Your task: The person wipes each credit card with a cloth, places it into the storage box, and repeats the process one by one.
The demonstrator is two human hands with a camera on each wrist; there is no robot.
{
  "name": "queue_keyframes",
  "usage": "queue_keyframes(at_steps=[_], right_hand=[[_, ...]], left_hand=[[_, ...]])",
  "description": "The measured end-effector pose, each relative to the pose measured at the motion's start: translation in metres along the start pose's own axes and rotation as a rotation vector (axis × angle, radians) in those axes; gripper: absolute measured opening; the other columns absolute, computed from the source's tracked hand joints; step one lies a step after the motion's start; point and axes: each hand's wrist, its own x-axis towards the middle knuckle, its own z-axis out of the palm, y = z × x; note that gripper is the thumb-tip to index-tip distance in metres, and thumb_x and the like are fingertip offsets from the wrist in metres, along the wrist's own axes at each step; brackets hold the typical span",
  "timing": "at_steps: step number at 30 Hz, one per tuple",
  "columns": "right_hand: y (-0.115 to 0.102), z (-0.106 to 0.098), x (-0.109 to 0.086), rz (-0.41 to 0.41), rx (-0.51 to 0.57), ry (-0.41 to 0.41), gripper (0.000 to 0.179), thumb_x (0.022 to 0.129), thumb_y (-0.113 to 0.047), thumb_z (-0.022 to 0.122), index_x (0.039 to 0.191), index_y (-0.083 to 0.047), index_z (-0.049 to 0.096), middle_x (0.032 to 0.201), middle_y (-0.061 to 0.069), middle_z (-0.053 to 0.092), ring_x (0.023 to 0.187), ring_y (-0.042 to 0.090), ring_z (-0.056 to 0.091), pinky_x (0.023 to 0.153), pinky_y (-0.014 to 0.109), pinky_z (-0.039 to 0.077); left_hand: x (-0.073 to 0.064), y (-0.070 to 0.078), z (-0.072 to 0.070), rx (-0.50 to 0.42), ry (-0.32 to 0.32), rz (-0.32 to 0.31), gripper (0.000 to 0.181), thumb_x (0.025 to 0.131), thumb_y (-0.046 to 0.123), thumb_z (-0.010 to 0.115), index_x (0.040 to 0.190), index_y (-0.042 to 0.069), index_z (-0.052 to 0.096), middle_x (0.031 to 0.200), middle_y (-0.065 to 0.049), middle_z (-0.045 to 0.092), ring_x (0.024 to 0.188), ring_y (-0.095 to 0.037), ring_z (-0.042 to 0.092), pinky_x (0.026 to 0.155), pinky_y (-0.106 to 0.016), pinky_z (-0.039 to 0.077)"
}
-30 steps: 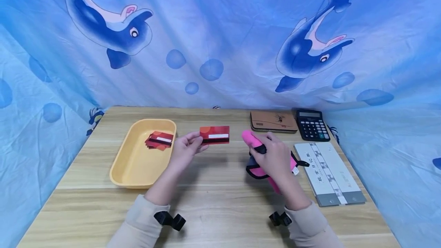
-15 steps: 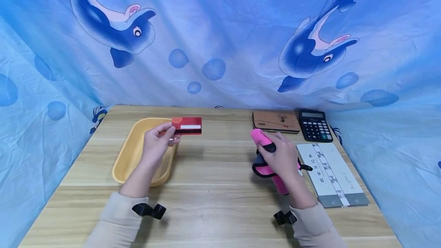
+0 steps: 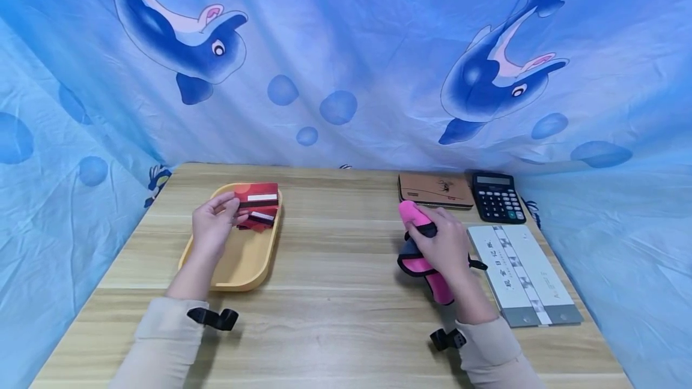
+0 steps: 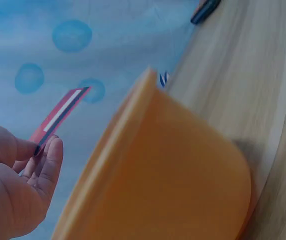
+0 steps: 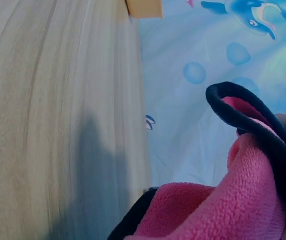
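Observation:
Pinched between the thumb and fingers of my left hand [image 3: 212, 227] is a red card [image 3: 259, 192] with a white strip and a dark stripe. It hovers over the far end of a yellow-orange tray [image 3: 245, 284]. Below it in the tray lie several similar red cards [image 3: 264, 217], partly covered from view. The left wrist view shows the held card [image 4: 58, 117] tilted, apart from the tray wall [image 4: 183, 170]. On the right, my right hand [image 3: 446, 242] grips a bunched pink cloth [image 3: 440, 290] with black edging; its fleecy surface [image 5: 218, 205] fills the lower right wrist view.
A brown notebook [image 3: 435, 189] and a black calculator [image 3: 497, 197] lie at the back right. Nearer, a white-and-grey booklet [image 3: 524, 275] lies beside my right hand. A blue dolphin-print curtain [image 3: 346, 65] hangs behind the wooden table [image 3: 330, 323].
My left hand has carried the red card leftward, from the middle of the table to above the tray. My right hand keeps its grip on the pink cloth in nearly the same place.

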Motion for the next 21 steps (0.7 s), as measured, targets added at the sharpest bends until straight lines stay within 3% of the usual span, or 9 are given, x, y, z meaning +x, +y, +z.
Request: queue_keyframes(at_steps=[4,8,12,16,19,21], right_hand=[[0.001,0.003,0.001,0.0,0.01,0.012,0.042,0.082,-0.027,0.085,0.121,-0.013,0.075,0.093,0.01,0.071,0.075,0.028,0.062,0.055,0.033,0.042],[0.004,0.006,0.001,-0.011,0.015,0.01,0.042,0.083,-0.027,0.084,0.121,-0.013,0.075,0.094,0.011,0.072,0.078,0.029,0.064,0.058,0.036,0.043],[0.009,0.01,0.004,0.043,0.011,-0.044,0.044,0.085,-0.031,0.082,0.124,-0.014,0.074,0.101,0.012,0.072,0.087,0.033,0.066,0.066,0.044,0.05],[0.019,0.016,0.01,0.145,-0.014,-0.177,0.05,0.091,-0.038,0.076,0.133,-0.014,0.067,0.118,0.017,0.069,0.108,0.041,0.063,0.086,0.056,0.052],[0.028,0.022,0.013,0.218,-0.011,-0.267,0.056,0.094,-0.041,0.072,0.141,-0.013,0.06,0.129,0.021,0.063,0.119,0.043,0.057,0.097,0.06,0.048],[0.035,0.025,0.013,0.256,-0.003,-0.307,0.059,0.095,-0.041,0.071,0.144,-0.012,0.056,0.134,0.023,0.059,0.124,0.044,0.053,0.101,0.061,0.046]], left_hand=[[0.008,-0.005,-0.011,0.141,-0.02,-0.026,0.038,0.099,-0.003,0.059,0.135,-0.016,0.052,0.091,-0.001,0.065,0.068,-0.007,0.071,0.073,-0.023,0.063],[0.015,-0.01,-0.017,0.307,-0.126,-0.059,0.043,0.1,-0.006,0.055,0.14,-0.018,0.045,0.1,-0.011,0.062,0.071,-0.005,0.069,0.079,-0.023,0.062],[0.021,-0.015,-0.017,0.413,-0.225,-0.085,0.047,0.1,-0.007,0.055,0.143,-0.019,0.04,0.117,-0.028,0.058,0.077,-0.004,0.068,0.082,-0.022,0.061],[0.023,-0.018,-0.02,0.573,-0.273,-0.071,0.047,0.103,0.004,0.055,0.142,-0.019,0.041,0.132,-0.038,0.053,0.098,-0.024,0.07,0.09,-0.031,0.061],[0.022,-0.019,-0.023,0.75,-0.271,-0.036,0.053,0.105,0.02,0.056,0.142,-0.016,0.044,0.136,-0.038,0.052,0.117,-0.042,0.061,0.097,-0.045,0.057],[0.019,-0.019,-0.022,0.858,-0.269,-0.01,0.058,0.105,0.029,0.056,0.143,-0.014,0.045,0.138,-0.037,0.051,0.124,-0.047,0.055,0.099,-0.051,0.054]])
